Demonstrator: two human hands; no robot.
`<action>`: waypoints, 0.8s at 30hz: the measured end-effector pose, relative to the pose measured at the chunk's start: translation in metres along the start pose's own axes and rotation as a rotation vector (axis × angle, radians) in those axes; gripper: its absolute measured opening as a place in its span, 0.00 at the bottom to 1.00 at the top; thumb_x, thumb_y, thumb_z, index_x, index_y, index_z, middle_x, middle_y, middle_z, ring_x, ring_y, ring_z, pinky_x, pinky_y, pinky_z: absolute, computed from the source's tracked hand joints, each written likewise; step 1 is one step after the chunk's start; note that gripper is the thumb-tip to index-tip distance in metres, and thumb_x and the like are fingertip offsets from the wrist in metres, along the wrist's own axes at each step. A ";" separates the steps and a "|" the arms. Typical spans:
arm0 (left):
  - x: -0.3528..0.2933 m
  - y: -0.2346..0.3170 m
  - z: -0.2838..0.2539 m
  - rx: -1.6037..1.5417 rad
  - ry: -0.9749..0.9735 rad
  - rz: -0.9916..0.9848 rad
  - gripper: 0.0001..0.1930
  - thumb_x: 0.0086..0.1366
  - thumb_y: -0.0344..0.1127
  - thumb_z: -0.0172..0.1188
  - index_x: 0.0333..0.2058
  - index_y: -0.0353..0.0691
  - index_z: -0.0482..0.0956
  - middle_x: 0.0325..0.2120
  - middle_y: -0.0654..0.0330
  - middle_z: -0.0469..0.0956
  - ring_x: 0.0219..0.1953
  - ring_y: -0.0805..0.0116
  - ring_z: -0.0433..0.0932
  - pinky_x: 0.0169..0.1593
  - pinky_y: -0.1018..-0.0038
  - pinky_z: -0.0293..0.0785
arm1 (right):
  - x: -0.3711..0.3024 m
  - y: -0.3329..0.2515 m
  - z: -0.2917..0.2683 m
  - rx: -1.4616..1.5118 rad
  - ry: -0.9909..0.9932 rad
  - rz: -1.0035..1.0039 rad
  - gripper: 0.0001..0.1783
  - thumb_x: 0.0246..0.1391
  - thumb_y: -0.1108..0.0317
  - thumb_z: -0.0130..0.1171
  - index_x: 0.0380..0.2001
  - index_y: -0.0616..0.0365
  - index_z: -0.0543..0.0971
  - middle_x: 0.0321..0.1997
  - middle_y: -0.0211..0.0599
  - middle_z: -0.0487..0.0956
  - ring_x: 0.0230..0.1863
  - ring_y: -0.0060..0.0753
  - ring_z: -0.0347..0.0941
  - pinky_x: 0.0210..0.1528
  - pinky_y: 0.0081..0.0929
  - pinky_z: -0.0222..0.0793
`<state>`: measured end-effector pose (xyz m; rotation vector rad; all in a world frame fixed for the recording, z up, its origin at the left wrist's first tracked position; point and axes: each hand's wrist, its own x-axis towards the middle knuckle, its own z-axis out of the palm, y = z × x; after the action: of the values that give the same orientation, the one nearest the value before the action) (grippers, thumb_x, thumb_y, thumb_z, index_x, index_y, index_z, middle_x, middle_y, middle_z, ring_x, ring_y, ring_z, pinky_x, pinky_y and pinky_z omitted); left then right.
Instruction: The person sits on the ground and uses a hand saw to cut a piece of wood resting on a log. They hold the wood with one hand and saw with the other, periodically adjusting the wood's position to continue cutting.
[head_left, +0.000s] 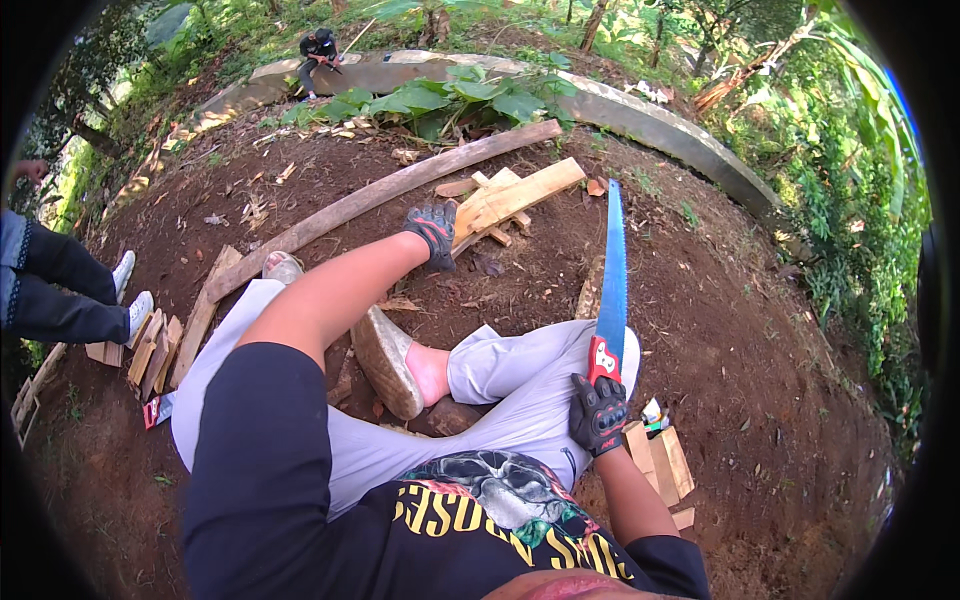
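Ahead of the right hand [599, 415], which grips its red handle [603, 361], extends a blue-bladed saw [611, 275]; wood offcuts [672, 467] lie near that hand. The left hand [434, 233] is at the near end of a pale board [525, 200]; its grip I cannot tell.

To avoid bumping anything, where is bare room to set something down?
Widest is the soil right of the saw, bounded by the low wall, green plants and offcuts near the right hand. A smaller gap lies between the saw and the stacked boards by the left hand. Crowded: those boards, and at left, another person's shoes and wood pieces.
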<state>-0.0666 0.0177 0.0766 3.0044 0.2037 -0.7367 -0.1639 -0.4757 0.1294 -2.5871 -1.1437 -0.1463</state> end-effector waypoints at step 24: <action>0.051 0.020 0.087 -0.245 0.351 -0.111 0.40 0.67 0.38 0.59 0.78 0.35 0.62 0.71 0.42 0.72 0.71 0.45 0.74 0.73 0.47 0.69 | 0.002 0.005 -0.004 0.052 -0.007 0.018 0.22 0.54 0.67 0.67 0.54 0.50 0.87 0.36 0.49 0.81 0.40 0.60 0.79 0.47 0.57 0.74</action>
<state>-0.0586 -0.0020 -0.0240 2.8758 0.4399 -0.1653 -0.1592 -0.4784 0.1320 -2.5535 -1.1112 -0.1022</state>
